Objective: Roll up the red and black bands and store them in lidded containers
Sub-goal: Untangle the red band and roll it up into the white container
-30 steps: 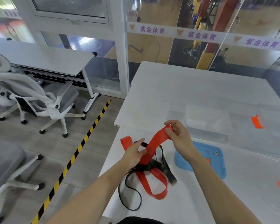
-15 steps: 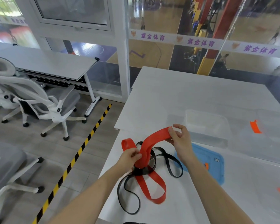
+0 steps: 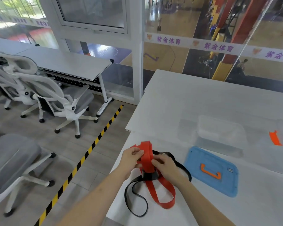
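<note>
White table point(image 3: 194, 98) carried a clear container point(image 3: 220, 129), a blue lid point(image 3: 203, 160) with an orange handle point(image 3: 210, 172) just in front, a red band point(image 3: 162, 191) and black band point(image 3: 134, 201) tangled at the near-left edge.

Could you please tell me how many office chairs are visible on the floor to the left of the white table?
3: one white-framed grey office chair beside the folding desk, another behind it at the left edge, one grey-seated chair nearest; others may be out of frame.

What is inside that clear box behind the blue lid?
The clear box looks empty: only the white table shows through it. The red band is outside it, in both hands.
</note>
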The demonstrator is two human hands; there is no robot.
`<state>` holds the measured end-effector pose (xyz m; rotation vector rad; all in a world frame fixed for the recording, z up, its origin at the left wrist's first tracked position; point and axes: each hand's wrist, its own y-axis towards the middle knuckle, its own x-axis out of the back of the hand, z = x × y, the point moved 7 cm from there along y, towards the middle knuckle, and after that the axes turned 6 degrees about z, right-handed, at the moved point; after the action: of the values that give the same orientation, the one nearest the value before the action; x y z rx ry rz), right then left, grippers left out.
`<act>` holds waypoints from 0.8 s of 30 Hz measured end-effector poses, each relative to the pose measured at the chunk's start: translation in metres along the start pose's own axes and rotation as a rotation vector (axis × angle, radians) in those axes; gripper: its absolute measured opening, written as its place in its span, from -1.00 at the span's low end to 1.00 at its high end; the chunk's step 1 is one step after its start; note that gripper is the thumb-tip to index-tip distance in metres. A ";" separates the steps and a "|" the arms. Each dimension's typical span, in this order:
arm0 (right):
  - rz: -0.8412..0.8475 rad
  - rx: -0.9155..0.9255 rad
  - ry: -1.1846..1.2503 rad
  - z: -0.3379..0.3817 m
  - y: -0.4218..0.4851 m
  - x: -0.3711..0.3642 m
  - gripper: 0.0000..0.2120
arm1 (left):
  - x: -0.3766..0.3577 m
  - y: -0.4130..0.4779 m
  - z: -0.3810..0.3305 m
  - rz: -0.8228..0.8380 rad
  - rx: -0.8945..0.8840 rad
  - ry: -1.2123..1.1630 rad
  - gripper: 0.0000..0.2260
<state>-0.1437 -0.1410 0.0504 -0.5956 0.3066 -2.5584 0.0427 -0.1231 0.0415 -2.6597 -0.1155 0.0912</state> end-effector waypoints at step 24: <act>-0.037 0.187 0.030 0.098 0.005 0.068 -0.84 | -0.020 -0.017 -0.093 0.279 -0.472 0.621 -0.53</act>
<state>-0.1495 -0.1905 0.1592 -0.4969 0.0648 -2.5963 0.0293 -0.1525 0.1322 -3.0055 0.4920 -0.7519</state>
